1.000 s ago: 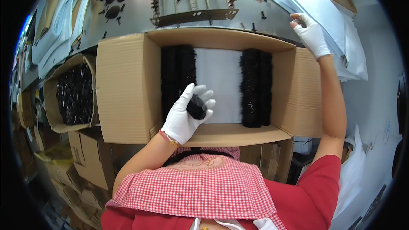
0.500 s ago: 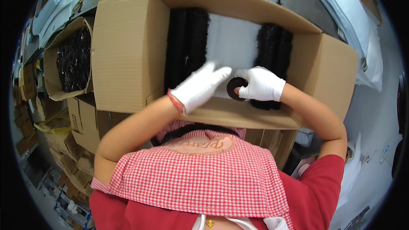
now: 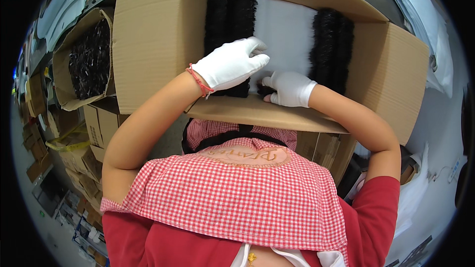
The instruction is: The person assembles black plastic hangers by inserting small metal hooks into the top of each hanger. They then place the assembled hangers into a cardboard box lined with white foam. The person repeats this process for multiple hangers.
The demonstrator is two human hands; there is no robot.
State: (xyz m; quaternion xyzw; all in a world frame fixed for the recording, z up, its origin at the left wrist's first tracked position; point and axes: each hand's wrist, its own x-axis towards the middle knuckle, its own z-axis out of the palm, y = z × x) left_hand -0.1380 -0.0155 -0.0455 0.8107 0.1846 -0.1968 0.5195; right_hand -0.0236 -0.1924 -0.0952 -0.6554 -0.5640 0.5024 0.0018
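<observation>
An open cardboard box [image 3: 247, 111] lies before me. In it, rows of black, bristly-edged pieces [image 3: 230, 15] stand on the left and similar black rows [image 3: 329, 44] on the right, with a smooth white surface [image 3: 284, 32] between them. My left hand [image 3: 232, 63], in a white glove, hovers over the front of the left rows, fingers loosely curved, thumb apart, nothing in it. Low behind the box's near wall, my gloved right hand [image 3: 287, 89], with bare fingertips showing, grips a black ring-shaped piece [image 3: 264, 89], mostly hidden by its fingers.
To the left, a smaller open carton [image 3: 62, 76] holds shiny black strands [image 3: 91, 62]. Stacked cardboard boxes [image 3: 81, 165] stand below it. Box flaps [image 3: 146, 44] spread out on both sides. White plastic sheeting [image 3: 420, 29] hangs at the far right.
My right hand has lowered the black ring toward the box's near wall, turning it mostly out of sight. My left hand has drawn its fingers in. The view has shifted, so the box sits higher.
</observation>
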